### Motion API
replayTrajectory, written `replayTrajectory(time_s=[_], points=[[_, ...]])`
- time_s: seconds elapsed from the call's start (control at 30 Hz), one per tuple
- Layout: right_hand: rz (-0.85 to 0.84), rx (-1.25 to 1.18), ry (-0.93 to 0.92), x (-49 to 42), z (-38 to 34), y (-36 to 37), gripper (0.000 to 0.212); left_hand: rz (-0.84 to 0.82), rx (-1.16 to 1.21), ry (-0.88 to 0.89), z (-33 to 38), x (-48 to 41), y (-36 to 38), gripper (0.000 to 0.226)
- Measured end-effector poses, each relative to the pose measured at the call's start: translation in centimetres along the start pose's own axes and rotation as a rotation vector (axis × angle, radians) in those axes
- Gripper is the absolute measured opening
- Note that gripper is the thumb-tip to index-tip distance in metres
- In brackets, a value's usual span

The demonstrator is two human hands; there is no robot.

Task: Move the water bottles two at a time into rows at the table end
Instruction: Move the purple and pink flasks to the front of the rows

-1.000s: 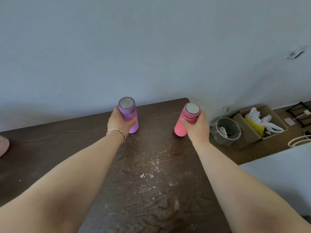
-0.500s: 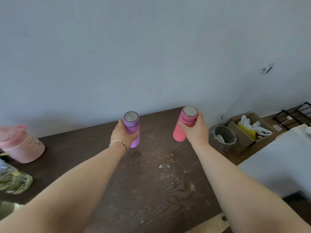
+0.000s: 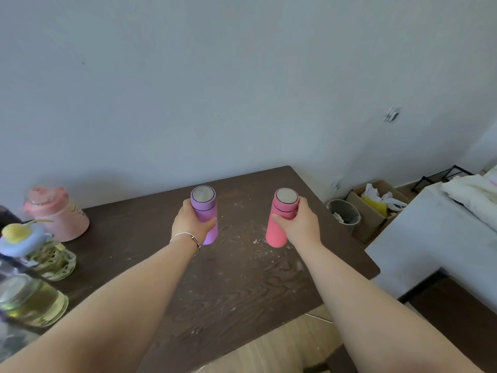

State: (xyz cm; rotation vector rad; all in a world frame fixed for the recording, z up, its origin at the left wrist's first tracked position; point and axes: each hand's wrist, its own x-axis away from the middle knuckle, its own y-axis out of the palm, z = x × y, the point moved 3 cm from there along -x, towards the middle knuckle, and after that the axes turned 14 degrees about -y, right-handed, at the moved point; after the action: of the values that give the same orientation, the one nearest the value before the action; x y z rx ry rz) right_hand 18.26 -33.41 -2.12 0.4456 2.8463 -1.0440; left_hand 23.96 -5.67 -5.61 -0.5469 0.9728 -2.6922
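Left hand [image 3: 191, 222] wrapped around the purple bottle [image 3: 205, 214], right hand [image 3: 301, 221] around the pink bottle [image 3: 281, 217], both upright with long axes roughly vertical, side by side but well apart over the right end of the bench [image 3: 242, 286]. Can't tell whether the bases touch the wood. Probably just a straight set-down, with other bottles, like the pink jug [image 3: 57, 214], waiting far left, nearer the left hand.

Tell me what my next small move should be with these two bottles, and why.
Probably carry both toward the far end of the table and set them down side by side. The left hand grips the purple bottle, the right hand the pink bottle, and no bottles stand there yet.
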Motion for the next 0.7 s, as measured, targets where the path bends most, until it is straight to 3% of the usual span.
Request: replayTrajectory(time_s=[0.7], points=[[-0.209, -0.102, -0.153, 20.5, -4.7, 0.9, 0.062, 0.262, 0.103, -0.200, -16.0, 23.2, -8.7, 0.057]])
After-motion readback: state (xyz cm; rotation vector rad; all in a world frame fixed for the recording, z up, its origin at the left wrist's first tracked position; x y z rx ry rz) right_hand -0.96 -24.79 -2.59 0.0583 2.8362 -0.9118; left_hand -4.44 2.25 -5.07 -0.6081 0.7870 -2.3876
